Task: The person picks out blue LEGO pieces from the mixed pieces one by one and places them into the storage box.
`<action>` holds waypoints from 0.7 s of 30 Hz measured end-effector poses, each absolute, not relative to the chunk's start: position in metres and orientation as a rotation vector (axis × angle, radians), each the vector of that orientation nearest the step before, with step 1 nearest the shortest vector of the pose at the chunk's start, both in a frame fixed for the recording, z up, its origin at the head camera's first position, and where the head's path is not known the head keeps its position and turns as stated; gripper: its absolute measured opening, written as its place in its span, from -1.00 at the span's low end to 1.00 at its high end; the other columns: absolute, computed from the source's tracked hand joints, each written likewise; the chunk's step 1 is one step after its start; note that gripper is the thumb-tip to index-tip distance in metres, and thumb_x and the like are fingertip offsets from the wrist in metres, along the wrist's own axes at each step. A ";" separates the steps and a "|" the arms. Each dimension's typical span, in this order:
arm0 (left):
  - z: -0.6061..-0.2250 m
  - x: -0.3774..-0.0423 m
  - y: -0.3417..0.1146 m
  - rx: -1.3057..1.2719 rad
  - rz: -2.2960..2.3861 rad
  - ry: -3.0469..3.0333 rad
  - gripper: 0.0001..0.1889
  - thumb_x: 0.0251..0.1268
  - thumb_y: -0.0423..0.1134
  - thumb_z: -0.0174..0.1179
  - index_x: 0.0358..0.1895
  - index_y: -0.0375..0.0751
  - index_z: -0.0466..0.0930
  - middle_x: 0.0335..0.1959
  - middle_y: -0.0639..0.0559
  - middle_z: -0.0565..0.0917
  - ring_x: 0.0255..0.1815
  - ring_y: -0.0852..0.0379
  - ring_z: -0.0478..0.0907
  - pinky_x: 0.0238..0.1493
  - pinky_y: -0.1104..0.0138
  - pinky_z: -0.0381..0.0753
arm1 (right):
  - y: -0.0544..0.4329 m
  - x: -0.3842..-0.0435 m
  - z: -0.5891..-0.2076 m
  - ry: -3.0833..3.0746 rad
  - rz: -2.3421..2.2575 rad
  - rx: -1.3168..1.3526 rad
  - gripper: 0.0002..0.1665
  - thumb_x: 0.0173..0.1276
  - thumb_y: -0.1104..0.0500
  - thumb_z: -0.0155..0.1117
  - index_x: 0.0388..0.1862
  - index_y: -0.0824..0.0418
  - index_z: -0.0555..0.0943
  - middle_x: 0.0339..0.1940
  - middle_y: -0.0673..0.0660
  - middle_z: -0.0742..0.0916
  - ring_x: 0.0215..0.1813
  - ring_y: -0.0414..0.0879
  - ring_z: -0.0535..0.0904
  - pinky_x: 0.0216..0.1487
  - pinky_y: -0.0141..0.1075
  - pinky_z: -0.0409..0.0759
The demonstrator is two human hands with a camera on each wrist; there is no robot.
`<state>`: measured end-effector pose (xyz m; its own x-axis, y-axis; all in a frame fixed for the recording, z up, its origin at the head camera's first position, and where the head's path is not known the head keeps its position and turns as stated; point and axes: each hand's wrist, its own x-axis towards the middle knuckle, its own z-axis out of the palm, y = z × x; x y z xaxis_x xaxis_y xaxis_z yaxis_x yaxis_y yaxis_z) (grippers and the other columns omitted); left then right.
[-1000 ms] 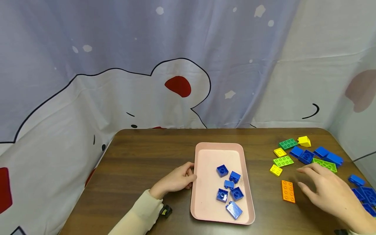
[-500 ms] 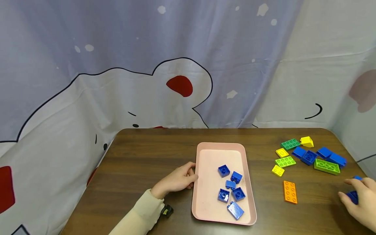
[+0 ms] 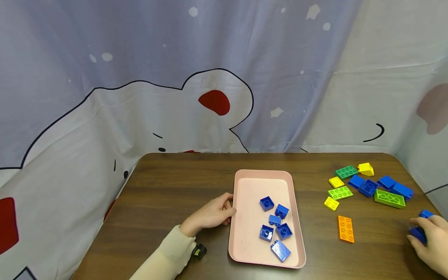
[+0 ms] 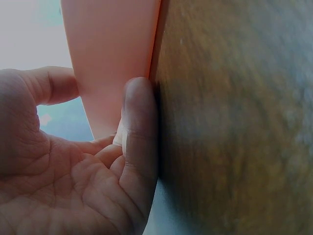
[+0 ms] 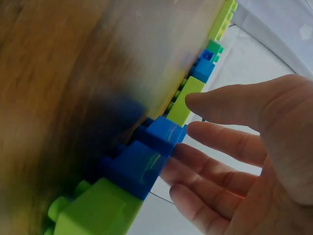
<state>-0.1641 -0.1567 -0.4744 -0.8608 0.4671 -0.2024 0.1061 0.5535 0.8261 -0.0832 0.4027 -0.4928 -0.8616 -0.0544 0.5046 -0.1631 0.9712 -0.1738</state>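
Note:
My left hand (image 3: 210,214) holds the left rim of a pink tray (image 3: 248,249). In the left wrist view its thumb touches the top of the tray wall (image 4: 110,44), with the other fingers curled against the outside. Inside the tray lie several blue building blocks (image 3: 280,250). At the table's right edge my right hand (image 3: 432,237) hovers over more blue blocks (image 3: 417,234), thumb and fingers parted. The right wrist view has its fingertips close by a blue block (image 5: 139,166) and a lime-green block (image 5: 188,100); whether they touch cannot be told.
An orange block (image 3: 345,229) lies right of the tray. Behind it are yellow blocks (image 3: 331,203), lime blocks (image 3: 389,199), a green block (image 3: 346,172) and several blue ones (image 3: 368,188). A printed curtain (image 3: 157,116) hangs behind the wooden table (image 3: 175,182).
My right hand has moved right, from near the lime block to the blue blocks at the table's right edge, then only slightly. The left hand stays on the tray.

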 end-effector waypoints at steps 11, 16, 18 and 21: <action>-0.474 -0.164 -0.156 0.460 1.235 2.391 -0.44 0.43 -0.19 0.08 0.42 -0.38 0.34 -0.42 0.08 0.61 -0.51 0.19 0.61 -0.40 0.35 0.60 | 0.382 -0.094 -0.476 -2.813 0.175 0.290 -0.45 -0.31 0.42 0.66 -0.22 0.42 0.69 -0.34 0.28 0.70 -0.33 0.28 0.65 -0.31 0.11 0.60; -0.474 -0.164 -0.156 0.454 1.231 2.387 -0.43 0.43 -0.20 0.08 0.43 -0.38 0.33 -0.41 0.07 0.61 -0.50 0.17 0.61 -0.40 0.34 0.60 | 0.370 -0.100 -0.476 -2.912 0.169 0.240 -0.48 -0.21 0.47 0.62 -0.16 0.41 0.69 -0.24 0.34 0.72 -0.20 0.36 0.65 -0.20 0.26 0.56; -0.474 -0.164 -0.156 0.453 1.228 2.389 -0.43 0.43 -0.20 0.08 0.43 -0.38 0.33 -0.41 0.07 0.61 -0.50 0.17 0.61 -0.40 0.34 0.60 | 0.367 -0.101 -0.476 -2.892 0.170 0.246 -0.48 -0.22 0.48 0.61 -0.16 0.40 0.69 -0.23 0.34 0.72 -0.21 0.33 0.64 -0.19 0.25 0.55; -0.473 -0.164 -0.156 0.452 1.226 2.393 -0.43 0.44 -0.20 0.07 0.43 -0.38 0.33 -0.41 0.07 0.61 -0.50 0.17 0.61 -0.40 0.34 0.59 | 0.364 -0.102 -0.476 -2.868 0.178 0.266 -0.48 -0.22 0.49 0.61 -0.16 0.39 0.70 -0.24 0.34 0.70 -0.24 0.28 0.63 -0.22 0.22 0.56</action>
<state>-0.1640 -0.1558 -0.4734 -0.8625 0.4599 -0.2111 0.0972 0.5601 0.8227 -0.1021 0.3636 -0.4758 -0.9508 -0.1648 0.2625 -0.1959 0.9758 -0.0972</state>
